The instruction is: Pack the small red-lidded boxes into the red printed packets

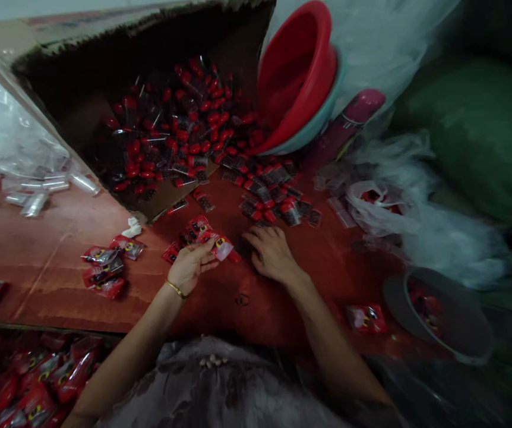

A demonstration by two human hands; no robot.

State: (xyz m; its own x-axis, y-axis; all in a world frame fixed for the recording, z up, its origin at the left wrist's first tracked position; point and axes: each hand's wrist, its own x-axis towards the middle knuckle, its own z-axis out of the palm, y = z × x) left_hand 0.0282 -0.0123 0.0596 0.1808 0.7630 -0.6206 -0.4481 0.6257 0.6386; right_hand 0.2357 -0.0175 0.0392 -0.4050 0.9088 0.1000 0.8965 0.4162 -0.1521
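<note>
My left hand, with a gold bangle at the wrist, pinches a small red printed packet. More red packets lie just beyond its fingers. My right hand rests palm down on the red table, its fingers somewhat spread and bent. Close past its fingertips is a heap of small clear containers with red caps. Nothing shows in the right hand, though its palm is hidden.
A tipped cardboard box spills red-capped containers. Beside it lean a red basin and a pink bottle. Clear tubes and packets lie left; a plastic bag and grey bucket stand right.
</note>
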